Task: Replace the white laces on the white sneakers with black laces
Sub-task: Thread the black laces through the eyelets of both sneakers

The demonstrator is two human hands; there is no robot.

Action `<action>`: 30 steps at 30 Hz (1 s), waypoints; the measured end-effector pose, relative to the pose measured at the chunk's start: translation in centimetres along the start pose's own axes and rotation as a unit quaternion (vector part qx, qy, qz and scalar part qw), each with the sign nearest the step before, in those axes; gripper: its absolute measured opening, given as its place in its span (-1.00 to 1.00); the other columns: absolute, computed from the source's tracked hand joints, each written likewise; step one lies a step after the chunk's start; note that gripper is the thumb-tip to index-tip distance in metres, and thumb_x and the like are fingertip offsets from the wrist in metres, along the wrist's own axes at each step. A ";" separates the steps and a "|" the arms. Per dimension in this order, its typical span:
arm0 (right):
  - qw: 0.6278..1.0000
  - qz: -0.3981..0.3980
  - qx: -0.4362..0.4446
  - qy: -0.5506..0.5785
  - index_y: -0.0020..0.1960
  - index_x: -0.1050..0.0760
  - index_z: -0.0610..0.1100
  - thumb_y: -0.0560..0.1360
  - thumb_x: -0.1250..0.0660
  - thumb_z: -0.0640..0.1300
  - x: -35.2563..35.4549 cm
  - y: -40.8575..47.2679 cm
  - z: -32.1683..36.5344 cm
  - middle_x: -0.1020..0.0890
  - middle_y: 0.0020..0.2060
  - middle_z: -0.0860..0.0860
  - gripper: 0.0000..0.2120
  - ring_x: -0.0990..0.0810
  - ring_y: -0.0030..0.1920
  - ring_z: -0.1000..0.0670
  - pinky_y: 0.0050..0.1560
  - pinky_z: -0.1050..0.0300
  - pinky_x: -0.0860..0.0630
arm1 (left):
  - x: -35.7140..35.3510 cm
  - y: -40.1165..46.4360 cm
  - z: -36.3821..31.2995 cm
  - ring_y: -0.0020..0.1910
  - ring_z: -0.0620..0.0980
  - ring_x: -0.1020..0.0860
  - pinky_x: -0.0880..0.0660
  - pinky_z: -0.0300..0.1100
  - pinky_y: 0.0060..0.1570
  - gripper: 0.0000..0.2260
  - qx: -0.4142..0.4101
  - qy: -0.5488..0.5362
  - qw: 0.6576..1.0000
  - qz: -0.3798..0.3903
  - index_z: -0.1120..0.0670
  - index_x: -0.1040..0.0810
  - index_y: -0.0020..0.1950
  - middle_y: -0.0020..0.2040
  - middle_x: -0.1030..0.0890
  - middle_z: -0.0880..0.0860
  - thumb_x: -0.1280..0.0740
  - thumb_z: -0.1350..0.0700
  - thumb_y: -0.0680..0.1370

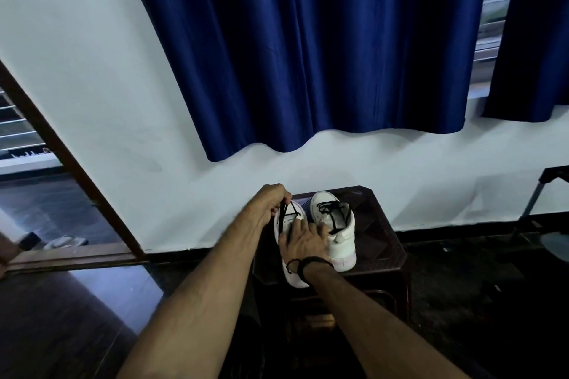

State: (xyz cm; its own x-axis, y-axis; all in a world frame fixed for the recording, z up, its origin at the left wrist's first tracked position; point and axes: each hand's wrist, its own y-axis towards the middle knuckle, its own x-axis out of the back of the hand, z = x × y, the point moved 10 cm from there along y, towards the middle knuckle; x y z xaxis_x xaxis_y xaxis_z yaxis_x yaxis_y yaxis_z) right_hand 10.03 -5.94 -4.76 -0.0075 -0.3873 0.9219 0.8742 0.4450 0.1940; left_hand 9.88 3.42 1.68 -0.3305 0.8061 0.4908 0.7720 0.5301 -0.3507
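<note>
Two sneakers are standing side by side on a dark stool (381,234), toes pointing away toward the wall (400,169). The left hand (272,200) is pinching a black lace (284,215) over the left sneaker (291,278) (toe end), pulling it taut. The right hand (303,243) is lying across that shoe's opening, fingers spread, seemingly pressing. The right sneaker (340,240), black-laced, is sitting just beside, near the stool's middle.
</note>
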 end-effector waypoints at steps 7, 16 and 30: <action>0.998 0.037 -0.012 0.054 0.31 -0.32 -0.15 0.57 -0.07 0.14 -0.5 2.0 -0.1 -0.41 0.27 -0.13 -0.54 -0.35 0.31 -0.17 0.31 -0.12 -0.15 | 0.1 -1.5 3.4 -0.37 -0.01 -0.47 -0.47 -0.13 -0.15 -0.63 0.096 -0.098 0.988 0.067 0.09 -0.47 -0.27 -0.33 -0.54 0.06 -0.07 -0.02 0.65; 0.717 0.190 -0.136 0.657 -0.38 -0.36 -0.14 0.57 -0.07 0.31 3.8 3.4 2.0 -0.46 -0.47 -0.08 -0.41 -0.45 -0.46 -0.04 -0.27 0.10 -0.42 | 2.0 -5.1 -0.3 -0.49 -0.07 -0.56 -0.53 -0.29 -0.37 -0.76 -0.023 -0.013 0.995 0.100 0.14 -0.55 -0.10 -0.44 -0.54 0.01 -0.15 0.13 0.66; 0.849 0.072 0.201 0.483 -0.06 -0.49 -0.09 0.66 -0.12 -0.16 18.0 4.8 5.7 -0.43 -0.37 0.03 -0.80 -0.42 -0.36 0.18 -0.22 0.22 -0.36 | 10.9 -10.8 -14.5 -0.59 -0.13 -0.15 -0.13 -0.28 -0.53 -0.71 -0.151 0.145 0.977 0.046 0.09 -0.49 -0.22 -0.55 -0.27 -0.07 -0.23 -0.01 0.65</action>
State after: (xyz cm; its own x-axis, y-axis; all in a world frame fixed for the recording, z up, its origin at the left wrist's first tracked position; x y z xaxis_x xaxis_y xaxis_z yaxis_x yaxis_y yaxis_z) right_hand 11.35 -6.11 14.66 0.6563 -0.7013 0.2783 0.5953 0.7080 0.3800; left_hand 5.83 2.71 22.42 -0.1194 0.7153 0.6885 0.9303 0.3229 -0.1742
